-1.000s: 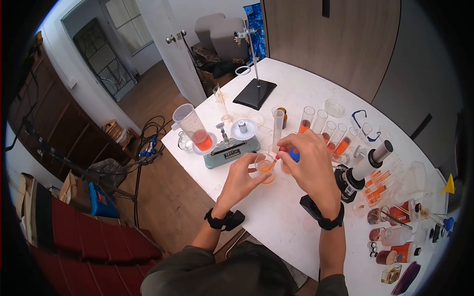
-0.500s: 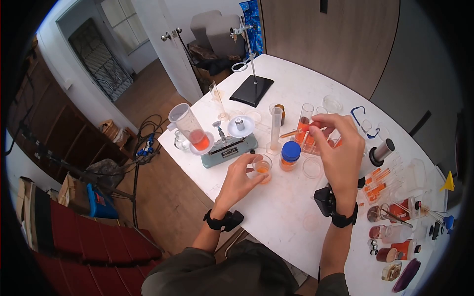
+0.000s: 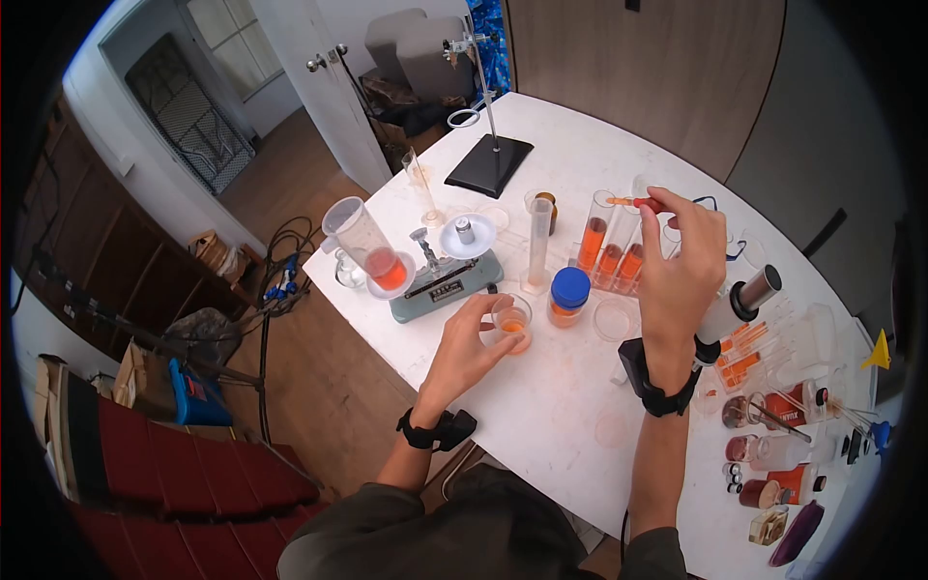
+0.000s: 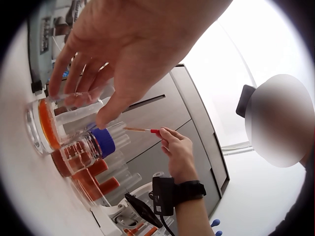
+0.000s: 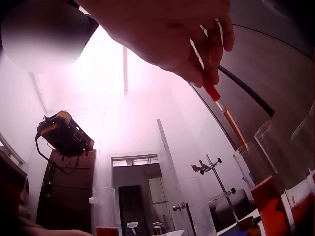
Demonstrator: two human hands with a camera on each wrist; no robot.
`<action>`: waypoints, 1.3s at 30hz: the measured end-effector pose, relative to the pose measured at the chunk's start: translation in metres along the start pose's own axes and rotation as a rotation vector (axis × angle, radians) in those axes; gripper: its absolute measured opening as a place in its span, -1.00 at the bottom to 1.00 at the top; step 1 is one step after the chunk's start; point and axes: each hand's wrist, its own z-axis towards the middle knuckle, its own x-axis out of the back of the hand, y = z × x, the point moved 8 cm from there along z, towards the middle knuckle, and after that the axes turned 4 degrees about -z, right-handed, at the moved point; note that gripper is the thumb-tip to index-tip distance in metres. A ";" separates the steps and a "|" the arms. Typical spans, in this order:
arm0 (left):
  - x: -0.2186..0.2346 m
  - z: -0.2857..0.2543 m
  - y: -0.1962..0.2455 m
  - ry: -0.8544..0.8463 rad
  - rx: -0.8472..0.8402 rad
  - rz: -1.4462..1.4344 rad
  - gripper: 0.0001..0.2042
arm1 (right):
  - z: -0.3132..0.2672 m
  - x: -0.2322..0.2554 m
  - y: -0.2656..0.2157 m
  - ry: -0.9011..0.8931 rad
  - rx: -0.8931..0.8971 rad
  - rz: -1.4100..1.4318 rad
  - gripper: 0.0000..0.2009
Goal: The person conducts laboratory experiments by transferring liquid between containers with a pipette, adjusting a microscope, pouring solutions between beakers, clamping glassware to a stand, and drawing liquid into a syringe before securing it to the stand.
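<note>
My left hand (image 3: pixel 466 348) holds a small clear beaker (image 3: pixel 512 333) on the table, thumb on one side and fingers on the other. A shallow layer of orange liquid (image 4: pixel 48 124) lies at its bottom. My right hand (image 3: pixel 684 266) is raised and pinches the red rubber bulb of a glass dropper (image 5: pixel 231 120). Orange liquid fills part of the dropper's tube, and its tip is right at the mouth of the leftmost test tube (image 3: pixel 592 244), which contains orange-red liquid. Other test tubes (image 3: pixel 630 266) stand beside it in a rack. A blue-capped jar (image 3: pixel 568 295) stands between my hands.
Left of the beaker is a balance (image 3: pixel 445 288) bearing a plastic measuring cup (image 3: pixel 358 242) and a metal weight (image 3: pixel 465 230). A graduated cylinder (image 3: pixel 538 246) stands behind the jar, a ring stand (image 3: pixel 490 164) farther back. A microscope (image 3: pixel 735 307) and several jars crowd the right side.
My right hand has lifted the dropper out of the beaker and carried it right and away from me to the test tubes. The left hand stays at the beaker.
</note>
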 end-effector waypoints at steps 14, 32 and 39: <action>-0.001 -0.001 -0.002 0.025 -0.035 -0.002 -0.54 | -0.004 -0.008 0.000 -0.027 0.007 0.016 -0.90; -0.005 -0.002 -0.010 -0.034 0.023 0.021 -0.51 | 0.005 0.023 -0.019 0.000 -0.041 0.172 -0.84; 0.000 -0.005 0.001 0.025 -0.054 0.050 -0.54 | -0.011 -0.002 -0.044 -0.309 0.045 0.378 -0.89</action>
